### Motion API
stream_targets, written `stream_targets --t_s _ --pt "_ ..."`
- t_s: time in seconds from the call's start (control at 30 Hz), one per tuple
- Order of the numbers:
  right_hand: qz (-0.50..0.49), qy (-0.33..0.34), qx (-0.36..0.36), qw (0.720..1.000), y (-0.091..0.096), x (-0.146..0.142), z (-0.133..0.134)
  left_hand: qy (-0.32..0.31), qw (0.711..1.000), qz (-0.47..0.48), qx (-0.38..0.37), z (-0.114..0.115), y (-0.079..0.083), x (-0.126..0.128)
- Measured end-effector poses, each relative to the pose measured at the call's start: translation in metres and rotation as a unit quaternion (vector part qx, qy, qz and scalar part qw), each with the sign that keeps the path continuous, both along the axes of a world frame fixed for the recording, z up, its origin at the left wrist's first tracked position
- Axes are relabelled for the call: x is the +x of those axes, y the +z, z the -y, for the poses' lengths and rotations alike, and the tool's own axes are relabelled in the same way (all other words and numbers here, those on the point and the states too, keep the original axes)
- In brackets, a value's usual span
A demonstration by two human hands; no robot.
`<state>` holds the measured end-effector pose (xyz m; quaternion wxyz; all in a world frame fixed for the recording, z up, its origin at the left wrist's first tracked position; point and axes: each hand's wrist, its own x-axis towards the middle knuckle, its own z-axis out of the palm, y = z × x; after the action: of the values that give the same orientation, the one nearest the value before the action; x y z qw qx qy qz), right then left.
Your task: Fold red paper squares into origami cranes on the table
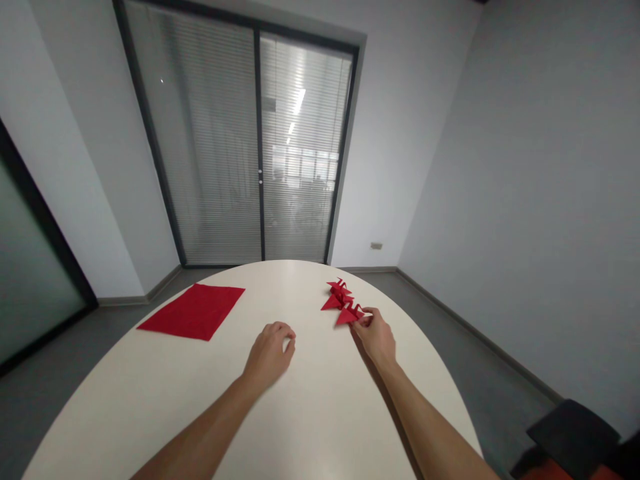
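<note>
On the right side of the table stand several folded red paper cranes in a row, close together. My right hand (377, 339) is at the nearest paper crane (350, 314), its thumb and fingers pinching the crane's right side. Just behind it are a middle crane (337, 301) and a farther crane (340, 287). My left hand (270, 350) rests near the table's middle, fingers curled in and thumb bent toward the forefinger. Bare tabletop shows through the small loop they make, and nothing is visible in that hand.
A red sheet (197, 312) lies flat on the left of the round white table (300, 427). Beyond the table are a glass partition with blinds (215, 147) and a wall socket (376, 246). A dark chair (573, 430) stands at the lower right.
</note>
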<state>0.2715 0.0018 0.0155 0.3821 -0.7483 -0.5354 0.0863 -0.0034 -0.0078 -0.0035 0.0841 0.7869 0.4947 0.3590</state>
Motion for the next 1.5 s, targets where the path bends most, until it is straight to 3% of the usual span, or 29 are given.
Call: stream_targets --t_s 1.5 --pt "0.061 -0.027 -0.068 0.995 0.004 -0.014 -0.016 0.003 1.000 -0.014 -0.009 -0.001 0.003 -0.001"
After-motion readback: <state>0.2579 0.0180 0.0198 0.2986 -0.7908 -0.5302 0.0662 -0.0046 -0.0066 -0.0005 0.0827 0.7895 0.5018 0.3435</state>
